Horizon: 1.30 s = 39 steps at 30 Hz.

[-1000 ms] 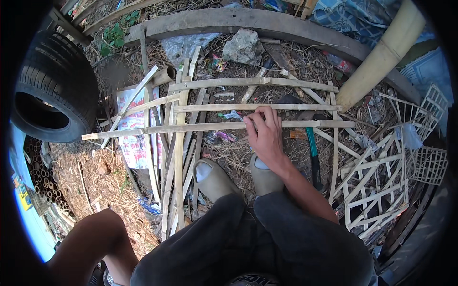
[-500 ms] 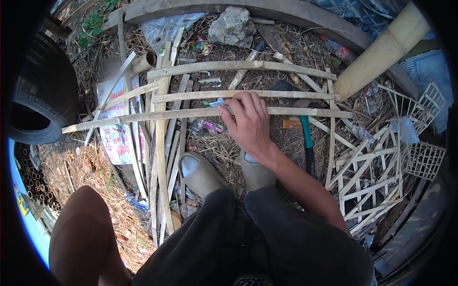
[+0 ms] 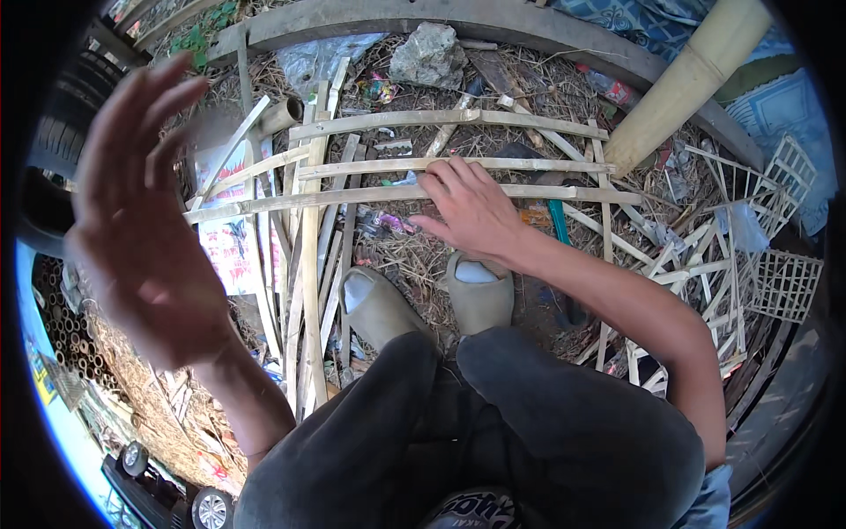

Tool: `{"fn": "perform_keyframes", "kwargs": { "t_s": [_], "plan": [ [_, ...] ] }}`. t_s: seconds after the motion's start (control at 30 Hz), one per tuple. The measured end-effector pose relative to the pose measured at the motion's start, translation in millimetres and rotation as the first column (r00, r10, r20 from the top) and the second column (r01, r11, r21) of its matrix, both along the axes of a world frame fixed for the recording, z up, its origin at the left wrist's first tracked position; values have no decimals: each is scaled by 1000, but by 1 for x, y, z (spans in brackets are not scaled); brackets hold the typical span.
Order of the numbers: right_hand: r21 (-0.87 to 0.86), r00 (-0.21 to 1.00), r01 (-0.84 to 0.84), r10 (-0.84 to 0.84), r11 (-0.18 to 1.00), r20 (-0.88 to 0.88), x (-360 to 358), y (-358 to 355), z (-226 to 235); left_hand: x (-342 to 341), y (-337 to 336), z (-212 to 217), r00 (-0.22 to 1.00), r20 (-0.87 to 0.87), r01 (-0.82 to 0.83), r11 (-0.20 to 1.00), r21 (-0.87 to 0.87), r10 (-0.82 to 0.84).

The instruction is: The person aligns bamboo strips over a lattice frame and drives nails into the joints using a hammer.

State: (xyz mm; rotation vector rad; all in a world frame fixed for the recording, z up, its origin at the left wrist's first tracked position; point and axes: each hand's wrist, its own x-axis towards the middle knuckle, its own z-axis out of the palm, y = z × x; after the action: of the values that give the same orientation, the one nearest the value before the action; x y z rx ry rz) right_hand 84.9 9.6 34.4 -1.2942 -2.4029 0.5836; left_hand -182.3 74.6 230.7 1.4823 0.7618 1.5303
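Three split-bamboo strips lie crosswise in front of my feet: a near strip (image 3: 352,199), a middle strip (image 3: 379,167) and a far strip (image 3: 379,122). They rest across an upright bamboo strip (image 3: 311,264) at the left and a thinner upright strip (image 3: 605,256) at the right. My right hand (image 3: 471,204) lies over the near and middle strips, fingertips at the middle one, thumb stretched out apart from the fingers. Raised at the left, my left hand (image 3: 145,238) is blurred by motion; its fingers are spread and it holds nothing.
More loose strips and a printed sheet (image 3: 231,256) lie at the left, beside a tyre (image 3: 66,132). A grey stone (image 3: 429,57) sits at the far side. At the right are a thick bamboo pole (image 3: 687,88), a lattice (image 3: 784,286) and a teal handle (image 3: 560,220).
My left hand has come up into view at the left. My right thumb has moved off the near strip and spread outward. The view has shifted slightly.
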Motion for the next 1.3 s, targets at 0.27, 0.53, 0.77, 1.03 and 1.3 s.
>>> {"fn": "perform_keyframes", "kwargs": {
  "t_s": [0.27, 0.53, 0.77, 1.03, 1.3],
  "plan": [
    [-303, 832, -168, 300, 938, 468, 4, 31, 19, 22, -49, -163, -236, -968, 509, 859, -51, 82],
    [-151, 863, 363, -271, 919, 426, 15, -44, -15, -22, -10, -138, -264, -959, 354, 914, -198, -105],
    [34, 898, 389, -387, 921, 209, 48, -72, -40, -54, -31, -152, -23, -996, 3, 996, -86, -85],
    [93, 899, 423, -431, 901, 83, 41, -61, -30, -54, -57, -174, 273, -908, -269, 931, 246, 318],
    [84, 876, 458, -465, 885, 128, 9, -47, -30, 27, -109, -135, 395, -919, -391, 907, -156, 12]
  ]
}}
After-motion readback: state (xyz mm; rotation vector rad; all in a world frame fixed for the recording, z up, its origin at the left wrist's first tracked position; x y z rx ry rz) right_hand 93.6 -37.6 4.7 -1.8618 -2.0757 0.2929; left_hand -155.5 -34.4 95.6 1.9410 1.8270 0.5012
